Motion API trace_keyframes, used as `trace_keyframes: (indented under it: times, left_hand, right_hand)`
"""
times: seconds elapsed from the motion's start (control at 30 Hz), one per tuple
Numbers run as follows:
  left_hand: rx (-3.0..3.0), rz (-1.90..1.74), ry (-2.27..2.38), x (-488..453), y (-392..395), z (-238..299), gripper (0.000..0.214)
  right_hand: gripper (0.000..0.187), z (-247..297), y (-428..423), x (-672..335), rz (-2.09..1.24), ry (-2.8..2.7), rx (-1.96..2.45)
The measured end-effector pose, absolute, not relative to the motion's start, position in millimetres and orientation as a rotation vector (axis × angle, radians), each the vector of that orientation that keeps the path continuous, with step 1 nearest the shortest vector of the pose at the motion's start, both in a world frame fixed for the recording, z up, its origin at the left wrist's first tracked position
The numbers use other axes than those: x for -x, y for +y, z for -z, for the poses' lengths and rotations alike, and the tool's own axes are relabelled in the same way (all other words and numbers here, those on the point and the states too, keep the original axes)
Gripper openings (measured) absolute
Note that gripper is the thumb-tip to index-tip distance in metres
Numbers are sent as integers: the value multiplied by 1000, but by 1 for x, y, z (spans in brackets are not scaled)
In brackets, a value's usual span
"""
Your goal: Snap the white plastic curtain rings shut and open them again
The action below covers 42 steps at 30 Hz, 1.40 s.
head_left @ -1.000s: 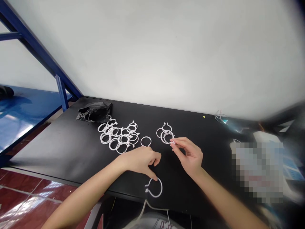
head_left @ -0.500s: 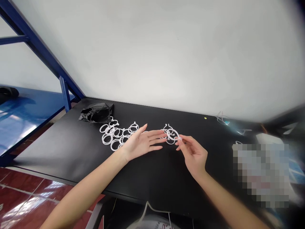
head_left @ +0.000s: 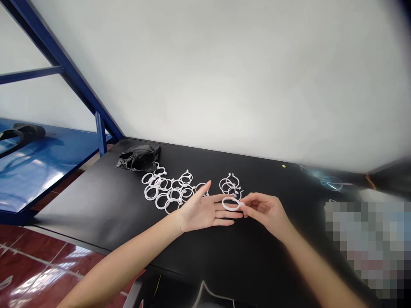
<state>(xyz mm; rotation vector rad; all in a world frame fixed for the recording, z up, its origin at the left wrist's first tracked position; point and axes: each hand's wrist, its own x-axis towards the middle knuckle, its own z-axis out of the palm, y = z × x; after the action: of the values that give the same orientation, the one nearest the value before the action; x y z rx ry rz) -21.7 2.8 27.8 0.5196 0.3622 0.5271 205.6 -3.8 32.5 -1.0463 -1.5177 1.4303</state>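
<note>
Between thumb and fingers, my right hand (head_left: 265, 211) pinches a white plastic curtain ring (head_left: 231, 209) by its small end. The ring lies over the fingers of my left hand (head_left: 205, 211), which is open, palm up, with its fingers stretched out. Just beyond the fingertips rests a small group of white rings (head_left: 229, 185) on the black table (head_left: 105, 205). Left of my left hand, a larger pile of white rings (head_left: 165, 185) is spread out, a few of them partly hidden behind the thumb.
A crumpled black plastic bag (head_left: 138, 157) lies open behind the pile. At right are a clear plastic item (head_left: 332, 183) and a blurred-out package (head_left: 366, 244). A blue metal frame (head_left: 101, 132) stands at left, and a pale wall (head_left: 224, 85) rises behind the table.
My right hand has brought the ring from above the small group down onto my left hand's fingers. The view has shifted slightly, and the small group now shows more fully.
</note>
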Motion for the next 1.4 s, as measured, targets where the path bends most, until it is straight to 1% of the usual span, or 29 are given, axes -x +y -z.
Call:
trace_keyframes:
  times: [0.1,0.17,0.27,0.5,0.63,0.73,0.8,0.87,0.93,1.07,1.2,1.27,1.4]
  left_hand:
    - [-906,-650,558,15,-5,-25,55]
    - [-1157,-696,673,12,-9,-24,50]
    - [-1367,-643,738,12,-10,-25,45]
    - [-1337,-662,639,16,-6,-28,40]
    - [-1372,-635,658,16,-7,-28,33]
    - [-1464,-621,686,19,-6,-32,33]
    - [-1669,-645,800,26,-2,-36,35]
    - [-1946,-701,1037,39,5,-39,37]
    - [-2134,-733,1316,56,16,-40,40]
    - [-2209,-599,1626,91,33,-36,46]
    - [-2306,-405,1686,107,37,-28,42]
    - [-2354,-383,1713,106,35,-24,41]
    - [-2341,-350,1781,97,32,-25,39]
  right_hand:
    - [6,-32,-4,-206,-1466,-1578,1073]
    - [6,-31,-6,-205,-1436,-1605,1045]
    - [4,-28,-7,-202,-1431,-1577,1006]
    - [2,-22,-6,-192,-1635,-1323,944]
    - [5,-21,-9,-187,-1729,-1221,924]
    - [14,-23,-9,-186,-1869,-1050,927]
    - [31,-26,-6,-187,-2026,-864,948]
    - [47,-29,-1,-189,-2140,-692,993]
    - [51,-31,2,-193,-2155,-604,1043]
    - [42,-29,7,-197,-2093,-584,1087]
    - [34,-23,8,-198,-2020,-576,1150]
    - [33,-21,9,-198,-1980,-573,1172]
    - [36,-20,9,-198,-1988,-572,1174]
